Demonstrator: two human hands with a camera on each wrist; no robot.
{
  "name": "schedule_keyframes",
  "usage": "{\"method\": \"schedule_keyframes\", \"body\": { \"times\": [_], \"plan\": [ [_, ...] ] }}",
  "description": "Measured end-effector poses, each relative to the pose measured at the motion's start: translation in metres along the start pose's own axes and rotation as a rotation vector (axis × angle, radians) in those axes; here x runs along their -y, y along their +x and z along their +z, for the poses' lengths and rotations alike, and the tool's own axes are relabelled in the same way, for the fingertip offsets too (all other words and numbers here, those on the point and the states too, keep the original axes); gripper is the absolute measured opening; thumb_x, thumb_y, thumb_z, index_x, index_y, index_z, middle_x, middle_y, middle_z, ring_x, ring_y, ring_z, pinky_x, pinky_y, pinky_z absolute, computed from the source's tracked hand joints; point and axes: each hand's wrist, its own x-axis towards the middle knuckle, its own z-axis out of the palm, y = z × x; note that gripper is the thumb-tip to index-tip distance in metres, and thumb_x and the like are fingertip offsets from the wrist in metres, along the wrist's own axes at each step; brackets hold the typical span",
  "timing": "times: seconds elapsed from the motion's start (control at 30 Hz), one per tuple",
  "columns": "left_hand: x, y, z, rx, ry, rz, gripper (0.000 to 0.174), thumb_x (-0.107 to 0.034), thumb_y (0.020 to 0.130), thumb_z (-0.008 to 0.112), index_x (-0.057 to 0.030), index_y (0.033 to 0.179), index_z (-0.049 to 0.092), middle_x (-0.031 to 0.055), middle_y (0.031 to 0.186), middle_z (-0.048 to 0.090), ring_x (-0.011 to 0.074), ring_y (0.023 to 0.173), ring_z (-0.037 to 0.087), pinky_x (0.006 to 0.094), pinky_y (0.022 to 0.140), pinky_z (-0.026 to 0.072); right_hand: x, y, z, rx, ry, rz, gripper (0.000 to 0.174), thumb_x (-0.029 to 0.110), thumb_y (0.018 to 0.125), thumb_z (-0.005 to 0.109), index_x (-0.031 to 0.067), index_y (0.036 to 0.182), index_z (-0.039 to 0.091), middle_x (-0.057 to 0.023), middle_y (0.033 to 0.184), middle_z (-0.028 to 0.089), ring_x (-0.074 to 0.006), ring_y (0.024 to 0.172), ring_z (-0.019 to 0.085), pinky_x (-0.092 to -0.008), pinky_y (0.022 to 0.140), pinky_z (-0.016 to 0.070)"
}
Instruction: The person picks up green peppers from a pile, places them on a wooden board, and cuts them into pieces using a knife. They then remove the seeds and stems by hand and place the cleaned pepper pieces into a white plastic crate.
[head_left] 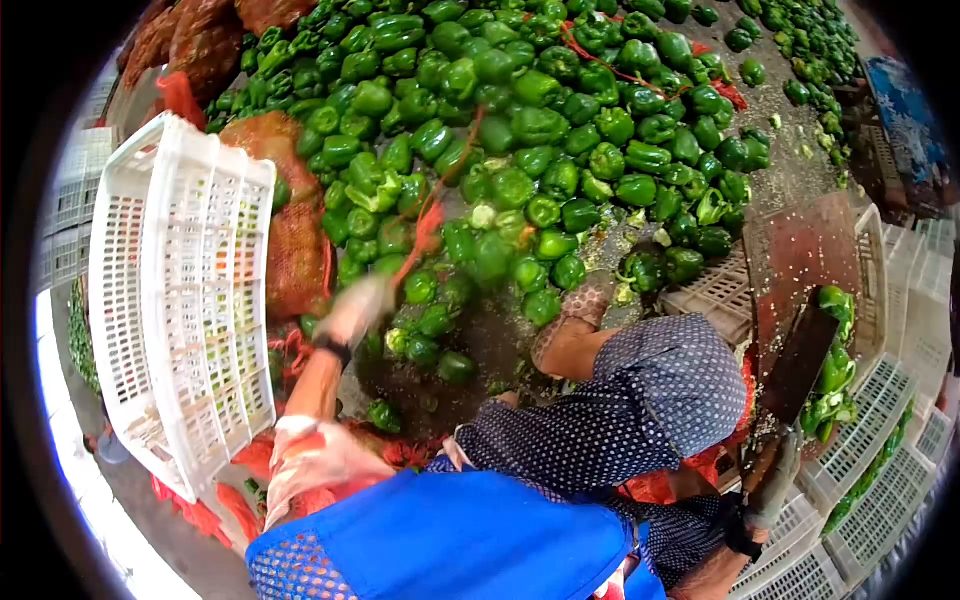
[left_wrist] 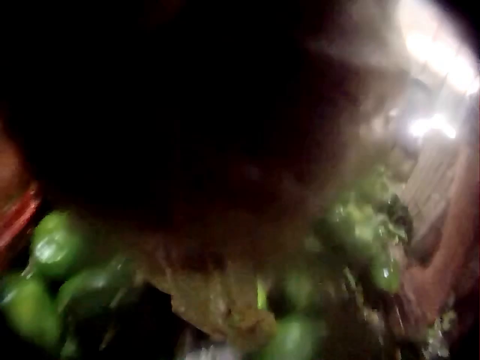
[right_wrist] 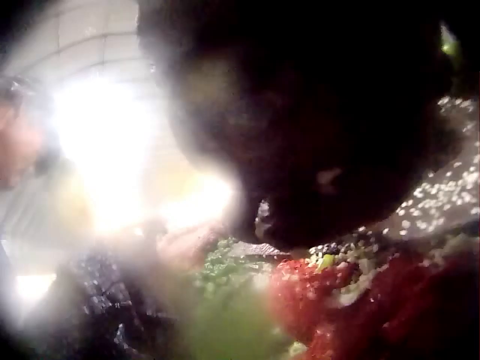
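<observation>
My left hand [head_left: 365,300] is blurred over the near edge of a large pile of green peppers [head_left: 510,187]. A thin red strand [head_left: 432,225] runs up from its fingertips; blur hides whether the fingers grip it. The right hand [head_left: 778,480], low at the right, grips a broad dark-bladed knife [head_left: 805,360]. Its blade lies between a reddish board [head_left: 805,245] and several green peppers [head_left: 836,375]. In the left wrist view, peppers [left_wrist: 60,244] show below a dark blurred shape. The right wrist view is mostly dark, with red netting [right_wrist: 304,296] low down.
A white crate [head_left: 180,300] stands tilted at the left, beside a filled mesh sack [head_left: 295,255]. More crates [head_left: 880,420] stand at the right. The person's patterned knee [head_left: 680,375] and sandalled foot [head_left: 575,325] reach the pile's near edge. Loose peppers [head_left: 457,367] lie on the wet floor.
</observation>
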Motion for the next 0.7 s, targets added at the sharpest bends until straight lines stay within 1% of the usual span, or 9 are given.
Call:
{"method": "schedule_keyframes", "body": {
  "times": [0.03, 0.13, 0.23, 0.37, 0.43, 0.5, 0.57, 0.6, 0.7],
  "plan": [
    [-0.042, -0.009, 0.031, 0.156, -0.776, -0.123, 0.022, -0.021, 0.091, 0.052, -0.01, 0.108, 0.06, 0.0044, 0.084, 0.056, 0.0207, 0.073, 0.055, 0.0335, 0.065, 0.0461, 0.002, 0.001, 0.004, 0.028, 0.063, 0.002, 0.049, 0.03, 0.101, 0.04, -0.002, 0.139, 0.038, -0.0173, 0.135, 0.046, -0.0269, 0.119, 0.05, -0.0403, 0.097, 0.0437],
    [-0.141, -0.062, 0.079, 0.395, -1.532, -0.45, 0.038, -0.022, 0.087, 0.057, -0.0013, 0.119, 0.059, 0.0235, 0.117, 0.06, 0.0368, 0.103, 0.063, 0.0434, 0.087, 0.0505, 0.005, -0.001, 0.013, 0.02, 0.084, -0.06, 0.044, 0.027, 0.101, 0.041, 0.0049, 0.138, 0.04, -0.0098, 0.125, 0.05, -0.0206, 0.104, 0.055, -0.0323, 0.086, 0.0492],
    [-0.123, -0.075, 0.066, 0.084, -1.68, -0.697, 0.034, -0.023, 0.088, 0.058, 0.0012, 0.112, 0.06, 0.0235, 0.108, 0.062, 0.0345, 0.099, 0.063, 0.0427, 0.091, 0.0484, 0.019, -0.01, 0.025, -0.022, 0.258, 0.06, 0.043, 0.025, 0.101, 0.043, 0.0064, 0.139, 0.04, -0.0055, 0.114, 0.053, -0.0149, 0.093, 0.056, -0.0266, 0.077, 0.0502],
    [-0.007, -0.018, 0.006, -0.565, -1.78, -0.773, 0.017, -0.015, 0.085, 0.054, -0.0001, 0.092, 0.056, 0.0154, 0.08, 0.061, 0.0294, 0.071, 0.059, 0.043, 0.066, 0.0451, -0.009, 0.006, -0.004, 0.068, 0.218, 0.057, 0.043, 0.025, 0.101, 0.042, 0.0046, 0.139, 0.04, -0.0071, 0.12, 0.053, -0.0166, 0.099, 0.056, -0.0284, 0.083, 0.0493],
    [0.039, 0.026, -0.01, -0.784, -2.33, -0.684, 0.02, -0.016, 0.084, 0.053, -0.0035, 0.098, 0.06, 0.0156, 0.087, 0.064, 0.0304, 0.076, 0.062, 0.0409, 0.068, 0.0492, -0.013, 0.007, -0.011, 0.044, 0.07, -0.029, 0.044, 0.026, 0.101, 0.043, 0.0029, 0.139, 0.042, -0.0087, 0.125, 0.052, -0.0181, 0.107, 0.054, -0.0306, 0.091, 0.0451],
    [0.069, 0.099, 0.005, -0.614, -1.265, -0.773, 0.032, -0.02, 0.083, 0.058, -0.0087, 0.113, 0.062, 0.0171, 0.108, 0.063, 0.0315, 0.094, 0.064, 0.0396, 0.084, 0.0504, -0.012, 0.005, -0.004, -0.004, -0.181, -0.203, 0.046, 0.029, 0.1, 0.045, 0.0011, 0.137, 0.043, -0.0107, 0.13, 0.052, -0.0191, 0.116, 0.049, -0.033, 0.1, 0.0379],
    [0.084, 0.145, 0.012, -0.662, -1.009, -0.751, 0.06, -0.023, 0.077, 0.067, -0.0136, 0.134, 0.051, 0.014, 0.132, 0.053, 0.0295, 0.119, 0.054, 0.0473, 0.099, 0.0425, 0.007, -0.005, 0.011, 0.007, -0.192, -0.171, 0.045, 0.027, 0.1, 0.043, -0.002, 0.135, 0.045, -0.0113, 0.131, 0.05, -0.0195, 0.117, 0.049, -0.0322, 0.102, 0.036],
    [0.101, 0.122, -0.018, -0.42, -1.012, -0.645, 0.066, -0.025, 0.075, 0.069, -0.0154, 0.137, 0.048, 0.0121, 0.141, 0.045, 0.029, 0.129, 0.045, 0.0509, 0.106, 0.0327, 0.008, -0.006, 0.015, -0.003, -0.108, -0.144, 0.045, 0.027, 0.1, 0.043, -0.0023, 0.135, 0.045, -0.0112, 0.132, 0.05, -0.0194, 0.117, 0.049, -0.032, 0.102, 0.0359],
    [0.104, 0.135, -0.013, -0.453, -0.787, -0.789, 0.066, -0.026, 0.078, 0.068, -0.0206, 0.139, 0.045, 0.01, 0.145, 0.039, 0.0273, 0.131, 0.042, 0.0517, 0.107, 0.0302, 0.016, -0.012, 0.015, -0.009, -0.165, -0.151, 0.044, 0.025, 0.101, 0.041, -0.0013, 0.136, 0.044, -0.0106, 0.132, 0.051, -0.0191, 0.116, 0.049, -0.0311, 0.101, 0.0361]
  ]
}}
